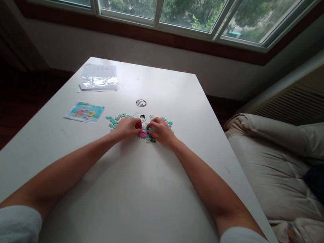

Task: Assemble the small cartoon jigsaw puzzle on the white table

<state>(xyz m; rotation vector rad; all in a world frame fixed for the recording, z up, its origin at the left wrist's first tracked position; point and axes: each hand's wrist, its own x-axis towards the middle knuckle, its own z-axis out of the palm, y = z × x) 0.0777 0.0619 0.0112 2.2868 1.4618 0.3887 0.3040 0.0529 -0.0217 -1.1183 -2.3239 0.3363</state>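
Note:
Small jigsaw puzzle pieces (116,120), mostly teal, lie in a loose spread around both hands. A pink cluster of pieces (143,134) sits between my hands, partly covered by the fingers. My left hand (128,128) is closed in a pinch at the left edge of the pink cluster, seemingly on a puzzle piece too small to make out well. On the other side, my right hand (161,131) has its fingers curled down over the pieces; its fingertips are close together and what they hold is hidden.
Behind the hands are a clear round object (141,117) and a shiny disc (141,103). A colourful picture sheet (86,112) lies left, with a plastic sleeve of papers (100,77) farther back. The white table (127,197) stands beside a beige sofa (263,172).

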